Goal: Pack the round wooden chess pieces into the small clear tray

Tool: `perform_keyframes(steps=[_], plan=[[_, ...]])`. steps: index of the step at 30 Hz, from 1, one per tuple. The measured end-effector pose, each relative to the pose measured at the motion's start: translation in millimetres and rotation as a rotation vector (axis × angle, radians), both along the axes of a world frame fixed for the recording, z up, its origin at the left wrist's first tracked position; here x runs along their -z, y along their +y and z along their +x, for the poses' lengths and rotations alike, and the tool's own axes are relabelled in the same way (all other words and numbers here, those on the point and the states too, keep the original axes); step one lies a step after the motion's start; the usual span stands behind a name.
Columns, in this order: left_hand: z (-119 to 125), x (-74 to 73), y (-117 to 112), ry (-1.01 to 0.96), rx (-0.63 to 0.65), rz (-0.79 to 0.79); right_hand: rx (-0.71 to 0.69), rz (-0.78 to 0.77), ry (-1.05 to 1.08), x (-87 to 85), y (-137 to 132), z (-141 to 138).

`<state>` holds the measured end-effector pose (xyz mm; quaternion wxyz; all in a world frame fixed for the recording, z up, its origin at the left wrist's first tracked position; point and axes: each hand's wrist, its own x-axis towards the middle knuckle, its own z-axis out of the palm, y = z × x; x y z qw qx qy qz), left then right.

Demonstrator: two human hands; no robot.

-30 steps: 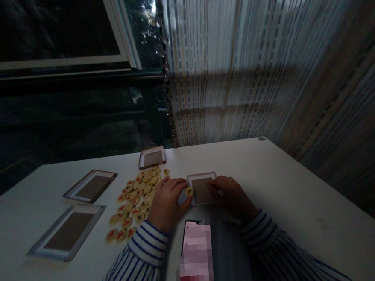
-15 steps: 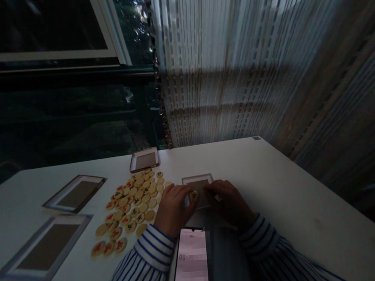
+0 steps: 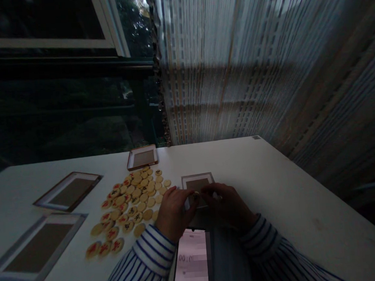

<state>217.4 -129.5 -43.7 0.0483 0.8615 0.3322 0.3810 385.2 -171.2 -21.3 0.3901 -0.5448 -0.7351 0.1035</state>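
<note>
In a pinch between thumb and fingertips, my left hand [image 3: 176, 212] holds a small round Chinese chess piece [image 3: 196, 194], seen almost edge-on. Close beside it, the fingers of my right hand [image 3: 226, 204] are curled together, their tips at or near the piece; a pale bit shows among them, too dim to name. Both hands are over the near part of a shallow rectangular frame-like tray [image 3: 197, 176] with a brown bottom. Left of my left hand lies a spread of wooden Chinese chess pieces [image 3: 143, 198], some with red or black characters, others blank side up.
A phone [image 3: 191, 260] with a lit screen lies below my hands. Similar trays stand at the back [image 3: 143, 157], at the left [image 3: 69, 193] and at the near left [image 3: 37, 249] of the white table [image 3: 295, 210]. A string curtain [image 3: 207, 62] hangs beyond.
My right fingertips have come in to the chess piece in my left hand. The piece has turned from face-on to nearly edge-on. The view has shifted slightly.
</note>
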Motion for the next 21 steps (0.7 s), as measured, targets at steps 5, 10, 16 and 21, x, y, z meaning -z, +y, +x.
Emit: perform_keyframes(steps=[5, 10, 16, 21], plan=[[1.3, 0.9, -1.7, -0.01, 0.0, 0.013, -0.047, -0.068, 0.088, -0.6, -0.5, -1.4], [1.1, 3.0, -1.6, -0.015, 0.035, -0.017, -0.07, -0.132, 0.168, 0.6, -1.0, -1.5], [0.5, 1.9, -3.6, -0.019, 0.014, -0.039, -0.074, -0.168, 0.218, -2.5, -2.6, -1.7], [-0.3, 0.1, -5.8, -0.094, 0.009, -0.171, -0.064, -0.166, 0.223, -5.0, -3.7, -2.8]])
